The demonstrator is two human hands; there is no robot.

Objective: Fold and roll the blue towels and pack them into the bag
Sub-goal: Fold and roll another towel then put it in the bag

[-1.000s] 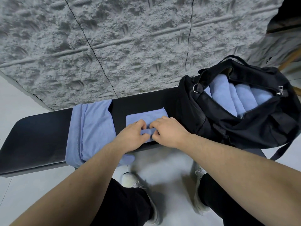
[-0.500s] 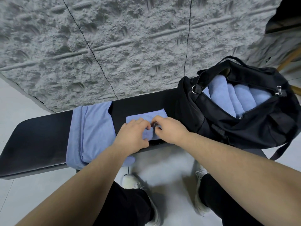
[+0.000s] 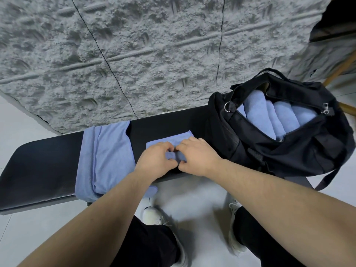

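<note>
Blue towel (image 3: 169,140) lies on the bench (image 3: 38,170), just left of the bag (image 3: 289,151). I see my left hand (image 3: 156,160) and right hand (image 3: 198,157) curled tight on its near end. The roll has crept farther up than a second ago, so it will soon fit beside the rolls (image 3: 279,116) in the bag.

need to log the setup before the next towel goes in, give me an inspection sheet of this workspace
surface: long black padded bench, set along the wall.
job's things: small folded blue towel partly rolled; stack of flat blue towels draped over the bench; open black fabric bag holding rolled blue towels.
clutter: nothing seen.
hands: left hand and right hand both grip the roll.
cables: nothing seen.
surroundings: rough grey textured wall; pale tiled floor.
</note>
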